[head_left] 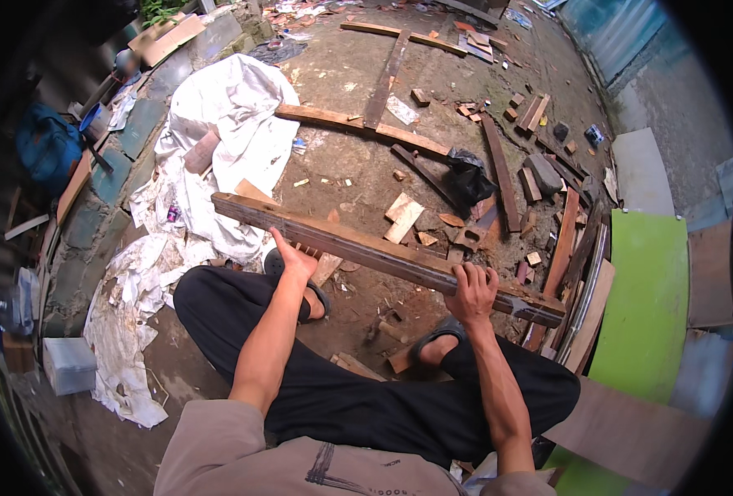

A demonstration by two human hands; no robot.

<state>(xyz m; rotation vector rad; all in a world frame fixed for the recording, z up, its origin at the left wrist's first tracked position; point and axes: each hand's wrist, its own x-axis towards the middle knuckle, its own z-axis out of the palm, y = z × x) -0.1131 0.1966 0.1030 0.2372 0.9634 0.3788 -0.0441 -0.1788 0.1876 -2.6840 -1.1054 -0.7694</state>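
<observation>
The bare dirt ground (pixel 358 74) fills most of the view, strewn with offcuts and scraps of wood. A crumpled white tarpaulin (pixel 234 107) lies at the left of the yard, running down along a row of grey paving blocks (pixel 139 128). At the right edge a bright green panel (pixel 643 306) lies flat, with a stack of long reddish boards (pixel 566 248) just beside it. Farther off, a long weathered plank (pixel 358 124) lies on the ground with a darker board (pixel 385 78) crossing over it. A black plastic bag (pixel 468 178) sits near the middle of the litter, and a blue backpack (pixel 46 145) rests well apart at the far left.

The person sits low with knees spread, in black trousers (pixel 342 397), each foot in a dark sandal. Across the knees, raised off the ground, runs a long dark wooden batten (pixel 383 255), sloping from upper left down to lower right. The left hand (pixel 294 260) props it from below, palm against the underside and thumb sticking up on the near face, so the grip is loose and mostly spread. The right hand (pixel 472 293) is wrapped tight around the batten nearer its right end, fingers curled over the top edge. A pale wood chip (pixel 404 217) lies on the ground just beyond the batten.
</observation>
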